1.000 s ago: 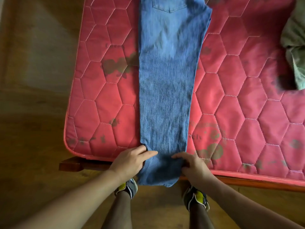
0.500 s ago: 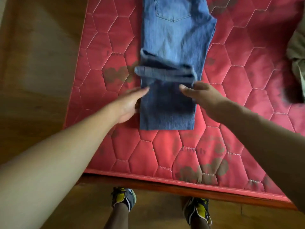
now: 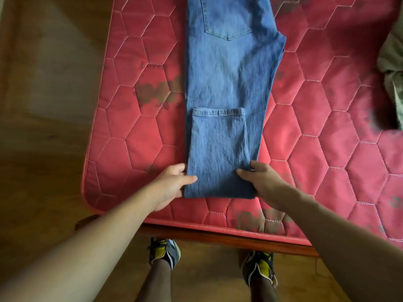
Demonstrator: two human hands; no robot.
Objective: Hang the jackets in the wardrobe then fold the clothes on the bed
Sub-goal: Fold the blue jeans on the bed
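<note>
One pair of blue jeans [image 3: 229, 83] lies flat on one red quilted mattress [image 3: 327, 127], running lengthwise away from the person. The leg end is doubled back on itself. One stitched hem [image 3: 218, 111] lies on top, beyond the hands, and one back pocket [image 3: 227, 20] shows further off, at the top edge of view.

Two hands are in view, both at the near folded end of the jeans.

- Left hand [image 3: 172, 184]: at the left edge of the fold. The thumb is laid over the top of the denim and the fingers are curled in against the side edge, so the cloth is pinched between them.
- Right hand [image 3: 259, 182]: at the right edge of the fold. The thumb is on top of the denim and the fingers are curled at the edge, in the same pinch.

The fold line runs straight between the two grips, just short of the near mattress edge.

One crumpled green garment [image 3: 392, 68] lies on the mattress well to the right of the right hand, partly cut off by the frame.

One dark wooden bed frame [image 3: 218, 235] shows below the mattress, nearer than both hands. Two shoes, dark with yellow, stand on the wooden floor [image 3: 43, 149] beneath the forearms: left shoe [image 3: 164, 250], right shoe [image 3: 259, 267].
</note>
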